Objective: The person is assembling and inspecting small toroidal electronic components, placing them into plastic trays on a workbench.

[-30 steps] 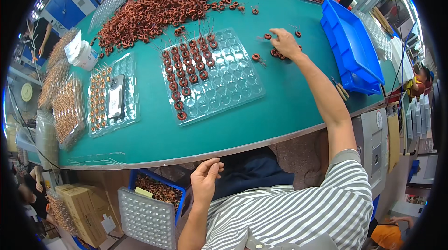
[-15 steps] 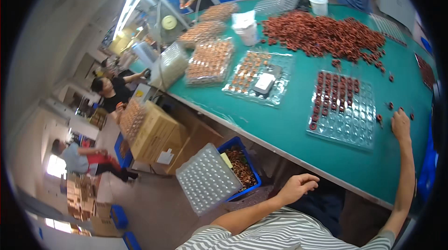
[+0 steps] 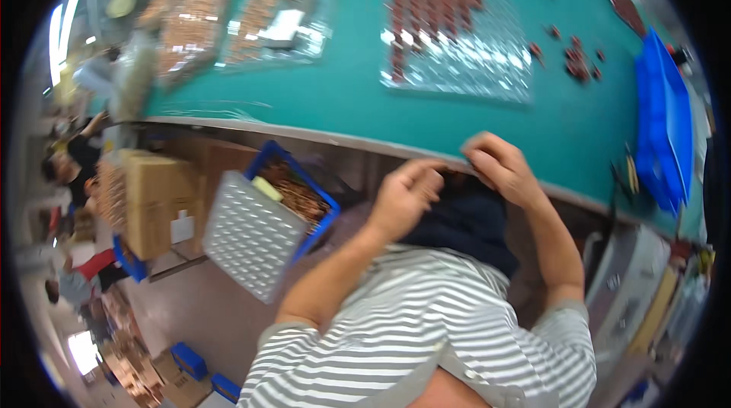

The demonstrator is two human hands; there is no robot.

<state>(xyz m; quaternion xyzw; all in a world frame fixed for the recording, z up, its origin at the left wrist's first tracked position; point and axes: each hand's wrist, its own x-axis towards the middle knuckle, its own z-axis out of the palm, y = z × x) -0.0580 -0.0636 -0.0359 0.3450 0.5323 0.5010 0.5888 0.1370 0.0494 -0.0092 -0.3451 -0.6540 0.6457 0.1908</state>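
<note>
Right hand [image 3: 502, 169] back from loose coils [image 3: 577, 65]; now near left hand [image 3: 405, 195]

We can read no words, numbers or signs. A white rectangular paper label [image 3: 183, 227] stands on the side of a large brown cardboard box [image 3: 146, 198], but we cannot make out any writing on it. On another brown cardboard carton [image 3: 172, 371], at the lower left, we see dark printed marks, too small and blurred for us to read. Nor can we find legible lettering on the pale yellow rectangular slip [image 3: 266, 188] by the blue plastic crate [image 3: 329, 217].
</note>
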